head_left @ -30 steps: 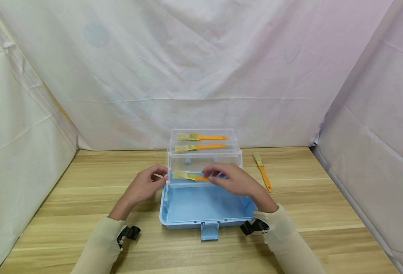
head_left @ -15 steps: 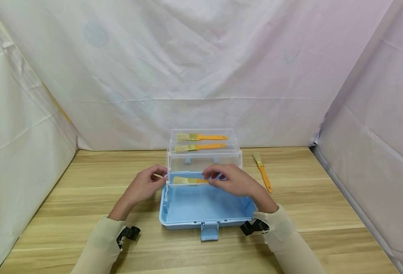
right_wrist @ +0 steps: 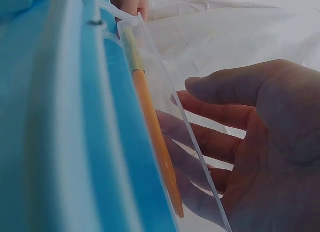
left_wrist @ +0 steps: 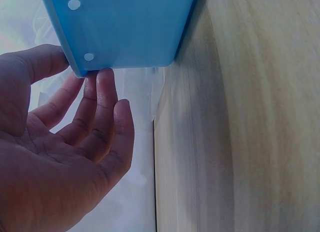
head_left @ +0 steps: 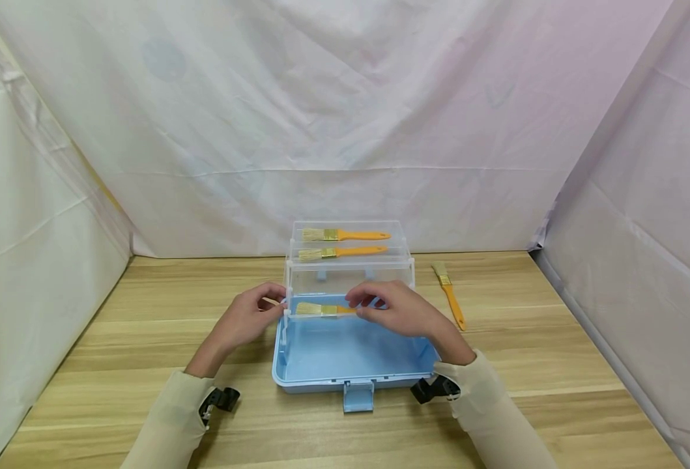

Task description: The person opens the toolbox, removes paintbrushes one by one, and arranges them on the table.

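A blue toolbox (head_left: 350, 352) with tiered clear trays stands open on the table. My left hand (head_left: 247, 316) is at its left rear corner; in the left wrist view the thumb and fingertips pinch the toolbox's rim (left_wrist: 64, 39). A paintbrush (head_left: 315, 309) with an orange handle lies in the lowest clear tray. Over the handle's right part hovers my right hand (head_left: 397, 306), hiding its end in the head view. Seen from the right wrist, the whole brush handle (right_wrist: 155, 127) rests inside the tray, and the right fingers are spread beside the tray wall, holding nothing.
Two more paintbrushes lie in the higher trays, an upper brush (head_left: 356, 235) and a lower brush (head_left: 353, 251). Another brush (head_left: 451, 299) lies on the wooden table (head_left: 532, 365) right of the toolbox. A latch (head_left: 359, 396) hangs at the toolbox front. White cloth (head_left: 345, 130) encloses the table.
The paintbrush under my right hand has dropped slightly, from the fingertips down into the lowest tray. The right hand has let go of it and stays nearly in place. My left hand has not moved.
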Demonstrator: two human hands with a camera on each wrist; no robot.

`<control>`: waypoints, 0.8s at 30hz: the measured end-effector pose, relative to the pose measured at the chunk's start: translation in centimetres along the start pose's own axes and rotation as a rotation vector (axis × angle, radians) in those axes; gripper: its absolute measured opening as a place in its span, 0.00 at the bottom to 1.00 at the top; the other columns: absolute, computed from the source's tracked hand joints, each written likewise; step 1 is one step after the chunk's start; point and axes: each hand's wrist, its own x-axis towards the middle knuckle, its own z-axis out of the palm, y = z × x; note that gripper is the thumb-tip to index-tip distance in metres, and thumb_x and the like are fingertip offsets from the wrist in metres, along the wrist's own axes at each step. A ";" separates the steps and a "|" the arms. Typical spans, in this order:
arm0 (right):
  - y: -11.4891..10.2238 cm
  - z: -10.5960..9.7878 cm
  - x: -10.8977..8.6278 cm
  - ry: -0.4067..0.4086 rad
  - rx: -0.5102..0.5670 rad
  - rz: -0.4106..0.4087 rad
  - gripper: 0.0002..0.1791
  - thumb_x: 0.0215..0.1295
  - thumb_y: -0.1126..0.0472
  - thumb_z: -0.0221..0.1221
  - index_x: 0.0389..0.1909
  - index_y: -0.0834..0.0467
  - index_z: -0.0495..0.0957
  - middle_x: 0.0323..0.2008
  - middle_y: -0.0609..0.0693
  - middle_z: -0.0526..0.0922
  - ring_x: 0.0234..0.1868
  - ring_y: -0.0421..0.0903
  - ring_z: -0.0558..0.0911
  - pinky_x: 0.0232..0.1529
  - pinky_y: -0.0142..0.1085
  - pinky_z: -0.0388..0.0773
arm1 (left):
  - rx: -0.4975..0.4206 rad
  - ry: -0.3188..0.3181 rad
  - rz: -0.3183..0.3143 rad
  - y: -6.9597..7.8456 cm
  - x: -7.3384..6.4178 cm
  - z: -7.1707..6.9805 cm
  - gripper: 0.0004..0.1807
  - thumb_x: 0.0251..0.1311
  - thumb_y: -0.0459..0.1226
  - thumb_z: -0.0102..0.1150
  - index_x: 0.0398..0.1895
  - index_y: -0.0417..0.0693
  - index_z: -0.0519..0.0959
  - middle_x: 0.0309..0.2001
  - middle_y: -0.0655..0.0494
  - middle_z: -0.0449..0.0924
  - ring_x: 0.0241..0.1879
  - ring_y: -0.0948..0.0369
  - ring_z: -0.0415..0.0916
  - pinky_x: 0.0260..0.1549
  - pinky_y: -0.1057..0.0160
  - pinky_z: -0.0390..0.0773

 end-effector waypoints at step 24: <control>0.1 0.3 0.1 0.025 -0.018 -0.048 0.14 0.78 0.67 0.67 0.61 0.62 0.85 0.52 0.49 0.90 0.49 0.45 0.87 0.51 0.41 0.86 | 0.021 0.006 -0.014 0.3 -0.1 0.0 0.13 0.78 0.38 0.63 0.59 0.44 0.84 0.56 0.46 0.86 0.51 0.50 0.85 0.54 0.47 0.84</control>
